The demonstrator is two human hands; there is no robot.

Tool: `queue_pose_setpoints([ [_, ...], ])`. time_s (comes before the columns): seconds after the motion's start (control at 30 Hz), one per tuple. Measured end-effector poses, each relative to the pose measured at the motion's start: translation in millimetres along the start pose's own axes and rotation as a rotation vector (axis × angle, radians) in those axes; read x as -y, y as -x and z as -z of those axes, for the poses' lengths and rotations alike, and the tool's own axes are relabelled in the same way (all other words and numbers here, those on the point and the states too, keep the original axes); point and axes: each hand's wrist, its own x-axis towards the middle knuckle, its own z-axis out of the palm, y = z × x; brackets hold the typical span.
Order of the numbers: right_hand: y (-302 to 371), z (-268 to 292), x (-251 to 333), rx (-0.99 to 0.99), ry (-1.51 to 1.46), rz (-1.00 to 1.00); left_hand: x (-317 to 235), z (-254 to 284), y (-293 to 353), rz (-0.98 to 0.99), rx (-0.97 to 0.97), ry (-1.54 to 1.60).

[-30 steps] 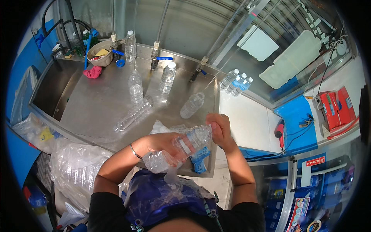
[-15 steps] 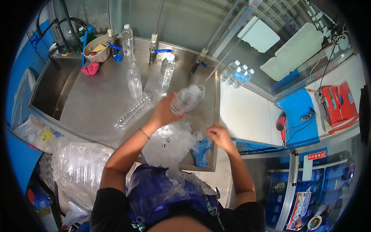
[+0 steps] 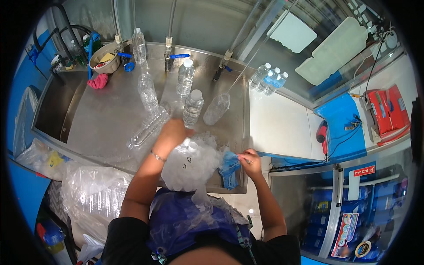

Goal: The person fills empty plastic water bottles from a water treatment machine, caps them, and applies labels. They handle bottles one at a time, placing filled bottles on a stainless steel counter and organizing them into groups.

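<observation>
My left hand [image 3: 173, 132] is over the upper left edge of a cloudy plastic bag [image 3: 179, 170]; its fingers are blurred, so what they do is unclear. White caps [image 3: 193, 145] show at the bag's top beneath it. Just beyond stands a filled, capped clear bottle [image 3: 193, 109]. To its right a clear, open-topped plastic container [image 3: 216, 109] lies tilted. My right hand [image 3: 250, 162] pinches the edge of blue printed plastic film [image 3: 229, 164] at the counter's front right. An empty-looking clear bottle [image 3: 150, 126] lies on its side left of my left hand.
More clear bottles [image 3: 186, 77] stand on the steel counter [image 3: 101, 119] below pipes with blue-handled valves [image 3: 179, 56]. Three bottles [image 3: 268, 80] stand on the white ledge. A sink [image 3: 59, 110], a beige bowl [image 3: 106, 64] and a pink cloth [image 3: 97, 81] are at left.
The bottle my left hand held now stands on the counter, let go. That hand has come down and left to the bag. My right hand has closed on the blue film.
</observation>
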Motion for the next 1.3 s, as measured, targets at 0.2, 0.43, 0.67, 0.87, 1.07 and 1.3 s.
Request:
queue_pose_setpoints([
  [0.2, -36.7, -26.2, 73.6, -0.092, -0.517, -0.350, -57.7, -51.6, 51.3, -0.600, -0.055, 0.893],
  [0.43, -85.6, -60.6, 104.4, 0.089, -0.556, -0.245, -35.8, -48.4, 37.4, -0.295, -0.261, 1.281],
  [0.67, -140.6, -36.8, 161.5, -0.068, -0.129, 0.056, -10.7, 14.4, 27.9, -0.227, -0.580, 0.888],
  [0.87, -206.3, -50.6, 194.3, 0.140, 0.549, 0.510, -22.9, 44.2, -11.0, -0.591, -0.792, 0.419],
  [1.07, -204.7, -46.9, 174.6, 0.100, 0.233, 0.515, -21.3, 26.8, -17.9, -0.455, -0.700, 0.638],
  [1.3, -211.8, -55.6, 178.0, 0.272, 0.511, 0.391, -29.9, 23.7, -28.3, -0.536, -0.769, 0.672],
])
